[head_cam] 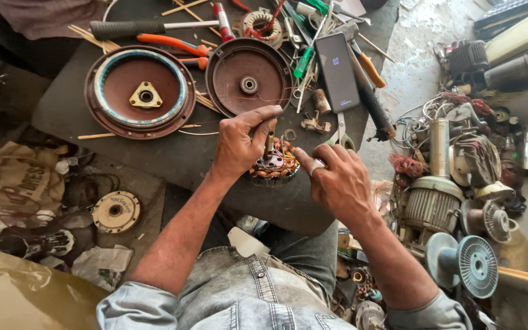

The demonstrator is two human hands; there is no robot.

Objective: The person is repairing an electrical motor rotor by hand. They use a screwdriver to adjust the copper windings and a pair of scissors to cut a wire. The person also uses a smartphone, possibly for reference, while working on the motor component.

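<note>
1. While the head camera looks down, the left hand [239, 143] is closed around a thin tool [269, 142], and the tool stands nearly straight up with its tip down on the round wire coil part [274, 165]
2. Its long line runs from the fingers at the top down to the coil, so the coil lies right under this hand
3. From the other side, the right hand [337, 180] rests at the right edge of the coil part, with a finger stretched out and touching it; it grips nothing that I can see, and it wears a ring
4. Both hands are right at the coil, one on each side; the left one sits over it and the right one beside it
5. That coil part sits on the near edge of the dark work mat [172, 156], just above the person's lap
6. Farther up the mat, well apart from the hands, lie a big round cover with a blue ring [140, 91], a brown round cover with a bearing [249, 76], and a dark phone [337, 71]
7. Heaps of old motor parts [453, 183] sit off to the right
</note>
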